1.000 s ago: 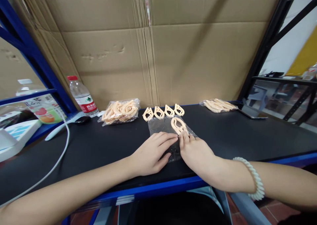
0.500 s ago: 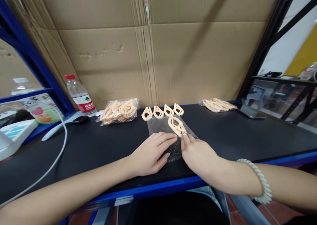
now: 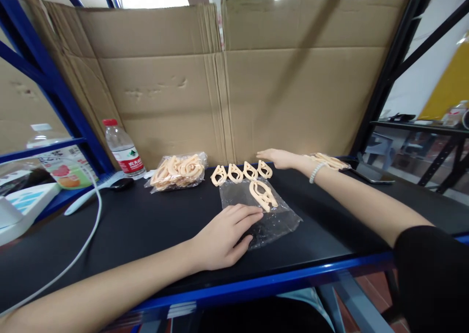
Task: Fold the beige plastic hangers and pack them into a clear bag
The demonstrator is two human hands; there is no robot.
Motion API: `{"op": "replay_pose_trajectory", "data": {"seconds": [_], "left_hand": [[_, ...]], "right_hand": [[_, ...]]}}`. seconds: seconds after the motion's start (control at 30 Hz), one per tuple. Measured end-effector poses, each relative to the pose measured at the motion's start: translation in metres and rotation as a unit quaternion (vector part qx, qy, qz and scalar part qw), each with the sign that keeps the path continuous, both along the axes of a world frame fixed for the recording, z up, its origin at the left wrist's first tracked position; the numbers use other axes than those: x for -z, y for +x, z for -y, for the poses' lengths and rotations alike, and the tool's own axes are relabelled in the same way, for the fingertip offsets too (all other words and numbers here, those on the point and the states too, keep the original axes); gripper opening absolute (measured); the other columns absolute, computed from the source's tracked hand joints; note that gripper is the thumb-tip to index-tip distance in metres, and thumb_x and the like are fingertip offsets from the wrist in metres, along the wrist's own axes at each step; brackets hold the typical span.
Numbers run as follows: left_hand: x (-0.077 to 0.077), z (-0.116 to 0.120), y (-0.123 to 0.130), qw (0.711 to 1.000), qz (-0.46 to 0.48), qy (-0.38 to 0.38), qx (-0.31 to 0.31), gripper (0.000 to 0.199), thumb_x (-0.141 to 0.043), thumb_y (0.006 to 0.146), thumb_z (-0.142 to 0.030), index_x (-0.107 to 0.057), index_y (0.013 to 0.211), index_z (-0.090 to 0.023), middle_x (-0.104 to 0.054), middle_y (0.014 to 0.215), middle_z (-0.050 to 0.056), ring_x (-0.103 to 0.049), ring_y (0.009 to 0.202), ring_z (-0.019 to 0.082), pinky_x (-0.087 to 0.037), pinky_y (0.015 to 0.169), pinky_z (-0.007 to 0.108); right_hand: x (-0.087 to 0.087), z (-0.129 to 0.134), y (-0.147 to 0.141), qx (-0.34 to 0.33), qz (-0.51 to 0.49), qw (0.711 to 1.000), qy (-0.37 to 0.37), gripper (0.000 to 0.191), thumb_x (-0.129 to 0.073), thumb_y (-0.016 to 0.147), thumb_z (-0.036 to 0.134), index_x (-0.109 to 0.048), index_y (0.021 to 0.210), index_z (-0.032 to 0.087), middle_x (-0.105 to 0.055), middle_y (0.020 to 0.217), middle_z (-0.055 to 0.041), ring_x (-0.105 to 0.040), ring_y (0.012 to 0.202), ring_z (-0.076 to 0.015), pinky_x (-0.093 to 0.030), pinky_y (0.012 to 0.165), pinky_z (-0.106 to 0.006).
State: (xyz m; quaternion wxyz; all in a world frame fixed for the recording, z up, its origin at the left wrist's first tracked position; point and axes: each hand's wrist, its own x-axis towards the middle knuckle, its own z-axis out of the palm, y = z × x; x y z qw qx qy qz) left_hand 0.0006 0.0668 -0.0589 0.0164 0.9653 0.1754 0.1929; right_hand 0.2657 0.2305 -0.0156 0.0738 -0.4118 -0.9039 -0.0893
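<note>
My left hand [image 3: 230,235] lies flat with fingers stretched out, pressing on a clear plastic bag [image 3: 280,225]. A beige folded travel hanger [image 3: 273,202] rests in the upper part of this bag, just beyond my left fingertips. My right hand [image 3: 280,158] is extended over the back of the table, its fingers stretched to the left and holding nothing I can see. Close below it is the right end of a row of several beige folded hangers, the end one being a hanger [image 3: 264,170]; whether my fingers touch it I cannot tell.
A filled bag of hangers [image 3: 178,172] sits left of the row. Another bag of hangers [image 3: 328,161] is partly behind my right arm. Further left stand a red-capped water bottle [image 3: 124,150] and a white cable [image 3: 97,211]. Cardboard [image 3: 164,93] walls the back.
My right hand has left the plastic bag and hanger and moved forward to the back of the table, near the row. My left hand stays on the bag. The view has tilted up slightly.
</note>
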Motion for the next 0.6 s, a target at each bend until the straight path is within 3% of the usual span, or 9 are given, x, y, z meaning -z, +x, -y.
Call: {"op": "replay_pose_trajectory", "data": {"seconds": [0.07, 0.17, 0.3, 0.4, 0.47, 0.6], "left_hand": [[0.000, 0.001, -0.001, 1.000, 0.001, -0.001, 0.000, 0.050, -0.045, 0.085, -0.012, -0.038, 0.135, -0.017, -0.046, 0.135, 0.012, -0.047, 0.118, 0.025, -0.041, 0.099, 0.042], [0.001, 0.001, -0.001, 1.000, 0.002, 0.001, 0.002, 0.049, -0.046, 0.084, -0.012, -0.040, 0.133, -0.016, -0.047, 0.134, 0.012, -0.047, 0.117, 0.025, -0.042, 0.099, 0.042], [0.002, 0.000, -0.002, 1.000, 0.004, 0.000, 0.006, 0.048, -0.046, 0.085, -0.014, -0.040, 0.133, -0.017, -0.047, 0.134, 0.012, -0.047, 0.118, 0.025, -0.042, 0.099, 0.042], [0.002, 0.000, -0.002, 1.000, 0.003, -0.003, 0.005, 0.047, -0.045, 0.086, -0.014, -0.040, 0.133, -0.017, -0.047, 0.134, 0.011, -0.046, 0.119, 0.024, -0.041, 0.099, 0.041], [0.002, 0.000, -0.002, 1.000, -0.001, -0.007, 0.001, 0.048, -0.045, 0.085, -0.014, -0.040, 0.133, -0.016, -0.047, 0.135, 0.011, -0.046, 0.119, 0.024, -0.041, 0.099, 0.041], [0.002, 0.001, -0.001, 1.000, -0.004, -0.012, -0.007, 0.046, -0.044, 0.086, -0.014, -0.041, 0.132, -0.017, -0.048, 0.134, 0.011, -0.046, 0.119, 0.024, -0.041, 0.100, 0.041]], "right_hand": [[0.015, -0.017, 0.001, -0.008, 0.007, 1.000, -0.012, 0.054, -0.046, 0.081, -0.007, -0.050, 0.131, 0.011, -0.040, 0.142, -0.0121, -0.036, 0.130, -0.0212, -0.033, 0.104, -0.033], [0.031, -0.023, 0.002, -0.011, 0.007, 1.000, -0.022, 0.045, -0.045, 0.088, 0.001, -0.052, 0.130, 0.015, -0.045, 0.139, -0.0092, -0.036, 0.131, -0.0221, -0.035, 0.102, -0.034], [0.034, -0.019, 0.018, 0.020, 0.000, 0.999, -0.032, 0.040, -0.043, 0.089, 0.003, -0.054, 0.127, 0.012, -0.057, 0.127, -0.0114, -0.049, 0.119, -0.0215, -0.040, 0.096, -0.030], [0.030, -0.004, 0.040, 0.052, -0.004, 0.998, -0.046, 0.032, -0.047, 0.088, 0.008, -0.060, 0.117, 0.013, -0.066, 0.109, -0.0112, -0.063, 0.094, -0.0197, -0.047, 0.080, -0.026], [0.026, 0.012, 0.054, 0.065, -0.006, 0.996, -0.054, 0.022, -0.049, 0.087, 0.012, -0.064, 0.104, 0.014, -0.069, 0.092, -0.0085, -0.064, 0.077, -0.0185, -0.047, 0.069, -0.025], [0.023, 0.041, 0.075, 0.047, -0.018, 0.996, -0.074, 0.016, -0.049, 0.085, 0.015, -0.064, 0.092, 0.017, -0.068, 0.085, -0.0046, -0.062, 0.075, -0.0178, -0.045, 0.069, -0.026]]}}
